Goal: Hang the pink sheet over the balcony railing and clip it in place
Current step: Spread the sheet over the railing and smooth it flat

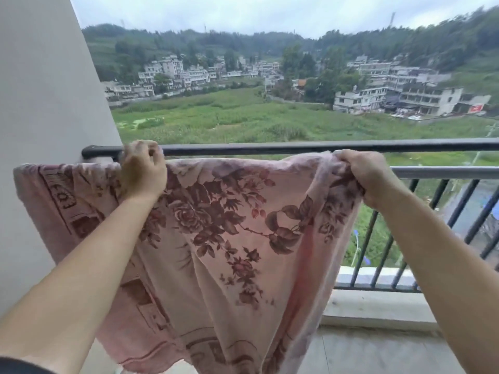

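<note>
The pink sheet [221, 238] hides the railing [297, 147] bars behind it.

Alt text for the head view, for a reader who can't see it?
A left hand and a right hand grip the top edge of a pink floral sheet at a balcony railing, just below its dark top bar. The sheet hangs toward the floor. A pale wall stands at left; fields, houses and wooded hills lie beyond.

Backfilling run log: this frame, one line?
left hand grips pink sheet | right hand grips it | at railing | no clip visible
</note>
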